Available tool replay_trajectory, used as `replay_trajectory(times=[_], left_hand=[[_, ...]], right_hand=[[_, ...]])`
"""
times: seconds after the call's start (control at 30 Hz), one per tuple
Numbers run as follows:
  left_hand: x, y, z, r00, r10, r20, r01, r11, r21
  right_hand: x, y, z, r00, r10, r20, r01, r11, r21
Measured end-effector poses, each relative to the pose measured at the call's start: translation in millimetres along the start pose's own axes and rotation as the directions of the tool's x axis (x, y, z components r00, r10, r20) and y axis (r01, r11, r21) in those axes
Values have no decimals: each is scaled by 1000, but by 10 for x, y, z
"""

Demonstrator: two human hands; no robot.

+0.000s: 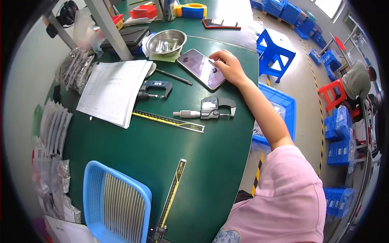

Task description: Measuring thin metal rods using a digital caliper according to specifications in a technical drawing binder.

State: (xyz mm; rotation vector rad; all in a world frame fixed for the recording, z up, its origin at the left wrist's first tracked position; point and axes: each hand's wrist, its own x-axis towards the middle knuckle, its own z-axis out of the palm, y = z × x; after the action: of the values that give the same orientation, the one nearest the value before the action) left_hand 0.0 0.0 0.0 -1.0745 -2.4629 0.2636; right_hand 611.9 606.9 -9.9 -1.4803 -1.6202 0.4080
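a: right hand [227,65] on the phone [201,68], fingers curled loose, fingertips touching its screen, gripping nothing. phone lies flat on the green desk [162,150].
b: left hand?
a: not in view. step looks like tapping the screen.
b: nearby?
a: micrometer [210,108] just below, steel bowl [166,42] beyond. next move needs only a light tap.

A digital micrometer [210,108] lies on the green table [202,162] just above a long ruler [168,120]. A digital caliper [154,89] sits beside a stack of papers [113,90]. A steel bowl [166,42] holds small metal parts. A blue plastic basket [115,202] sits near the front edge.
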Motion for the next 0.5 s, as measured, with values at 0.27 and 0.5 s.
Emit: replay_trajectory(times=[0.27, 0.5], left_hand=[[-73, 167, -94, 984, -143, 103, 153, 983, -103], [-44, 367, -321, 971, -187, 151, 231, 900, -369]], right_hand=[[11, -261, -29, 996, 33, 80, -6, 946, -325], [202, -388, 257, 978, 36, 208, 64, 889, -453]])
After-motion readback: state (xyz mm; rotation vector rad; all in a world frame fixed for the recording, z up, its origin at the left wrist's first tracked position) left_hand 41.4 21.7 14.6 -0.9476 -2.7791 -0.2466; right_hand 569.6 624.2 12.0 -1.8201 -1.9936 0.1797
